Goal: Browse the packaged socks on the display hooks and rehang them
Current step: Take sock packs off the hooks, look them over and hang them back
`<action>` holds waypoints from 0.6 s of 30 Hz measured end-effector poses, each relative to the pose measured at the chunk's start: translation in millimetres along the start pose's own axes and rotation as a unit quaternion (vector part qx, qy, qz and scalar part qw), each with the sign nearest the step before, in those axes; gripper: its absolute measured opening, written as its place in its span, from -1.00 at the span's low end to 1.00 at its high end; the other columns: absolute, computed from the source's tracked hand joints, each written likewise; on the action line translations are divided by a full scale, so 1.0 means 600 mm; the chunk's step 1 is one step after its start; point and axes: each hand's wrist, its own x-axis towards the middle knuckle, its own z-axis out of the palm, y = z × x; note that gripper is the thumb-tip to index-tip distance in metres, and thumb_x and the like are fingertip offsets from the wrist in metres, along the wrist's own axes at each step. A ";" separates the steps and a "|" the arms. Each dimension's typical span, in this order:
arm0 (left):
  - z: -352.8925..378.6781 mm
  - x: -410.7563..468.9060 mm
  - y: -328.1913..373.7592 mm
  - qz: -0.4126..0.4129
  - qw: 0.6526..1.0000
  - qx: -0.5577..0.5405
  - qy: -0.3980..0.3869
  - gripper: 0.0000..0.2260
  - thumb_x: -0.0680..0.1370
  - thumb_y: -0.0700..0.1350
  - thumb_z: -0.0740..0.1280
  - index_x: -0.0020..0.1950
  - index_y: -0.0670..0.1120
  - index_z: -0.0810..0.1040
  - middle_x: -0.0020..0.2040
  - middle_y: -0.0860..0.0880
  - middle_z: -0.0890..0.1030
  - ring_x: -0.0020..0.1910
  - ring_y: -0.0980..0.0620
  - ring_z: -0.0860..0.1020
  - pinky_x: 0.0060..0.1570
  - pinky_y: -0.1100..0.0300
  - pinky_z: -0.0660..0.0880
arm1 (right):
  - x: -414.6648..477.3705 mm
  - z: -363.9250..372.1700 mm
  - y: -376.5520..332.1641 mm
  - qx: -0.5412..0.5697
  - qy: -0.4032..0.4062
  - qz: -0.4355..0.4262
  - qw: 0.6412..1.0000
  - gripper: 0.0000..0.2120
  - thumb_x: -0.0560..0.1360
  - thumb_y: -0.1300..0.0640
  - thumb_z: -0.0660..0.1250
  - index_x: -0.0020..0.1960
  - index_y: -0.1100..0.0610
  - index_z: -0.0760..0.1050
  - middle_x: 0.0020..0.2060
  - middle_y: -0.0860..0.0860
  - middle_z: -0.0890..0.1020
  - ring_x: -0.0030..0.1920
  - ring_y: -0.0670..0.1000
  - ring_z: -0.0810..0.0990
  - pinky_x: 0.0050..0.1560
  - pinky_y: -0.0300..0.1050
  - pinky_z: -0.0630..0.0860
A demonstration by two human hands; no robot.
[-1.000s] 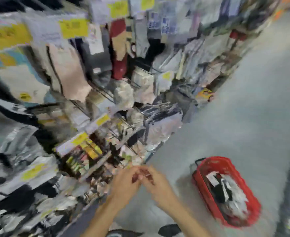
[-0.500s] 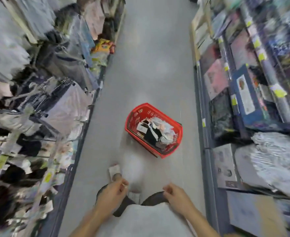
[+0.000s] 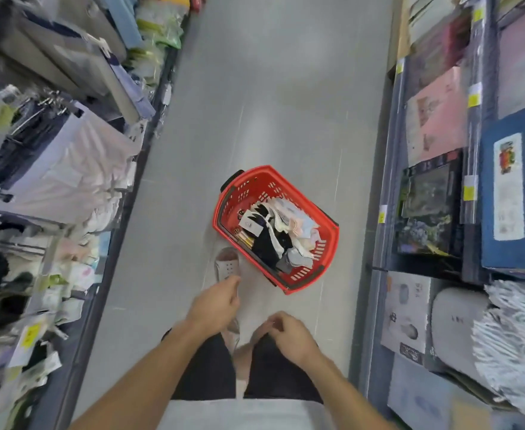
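Packaged socks [image 3: 69, 271] hang on display hooks along the left rack, blurred. A red shopping basket [image 3: 256, 173] stands on the aisle floor ahead of me, holding a pile of sock packs [image 3: 275, 232] in black, white and pastel colours. My left hand [image 3: 216, 305] hovers above my lap just short of the basket, fingers curled, with nothing in it. My right hand [image 3: 289, 333] rests over my dark shorts with its fingers drawn together, also holding nothing.
My white shoe [image 3: 227, 263] sits beside the basket's near left corner. Shelves of boxed goods and mats [image 3: 434, 193] line the right side. Larger plastic-wrapped garments [image 3: 69, 169] hang on the left rack. Grey floor [image 3: 270, 88] runs ahead between the racks.
My view swung from the sock hooks on the left to looking down the aisle at the basket. Both hands came off the rack and dropped over my lap, holding nothing.
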 end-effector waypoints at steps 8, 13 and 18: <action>0.016 0.273 -0.025 -0.013 0.998 -0.051 -0.037 -0.78 0.59 -0.07 0.17 0.24 0.05 0.40 0.14 -0.02 0.62 0.13 -0.13 0.58 0.01 0.00 0.51 | 0.345 -0.128 -0.112 -0.008 0.054 -0.036 0.998 -0.60 0.48 0.21 0.32 0.32 0.14 0.47 0.22 0.09 0.60 0.22 0.11 0.55 0.22 -0.05 0.46; 0.071 0.429 -0.070 -0.059 0.990 -0.121 -0.030 -0.78 0.56 -0.13 0.20 0.20 0.00 0.45 0.02 -0.09 0.64 0.06 -0.16 0.59 0.06 -0.07 0.53 | 0.558 -0.124 -0.122 -0.037 0.135 -0.050 0.989 -0.56 0.42 0.24 0.35 0.29 0.18 0.43 0.24 0.17 0.53 0.26 0.18 0.49 0.25 0.02 0.46; 0.146 0.525 -0.115 -0.096 0.980 -0.174 0.002 -0.68 0.57 -0.11 0.21 0.32 0.05 0.41 0.02 -0.04 0.65 -0.01 -0.11 0.61 0.05 -0.10 0.56 | 0.704 -0.086 -0.086 -0.108 0.164 -0.030 0.980 -0.02 0.36 -0.03 0.49 0.57 0.16 -0.01 0.54 0.15 0.10 0.55 0.18 0.06 0.45 0.30 0.16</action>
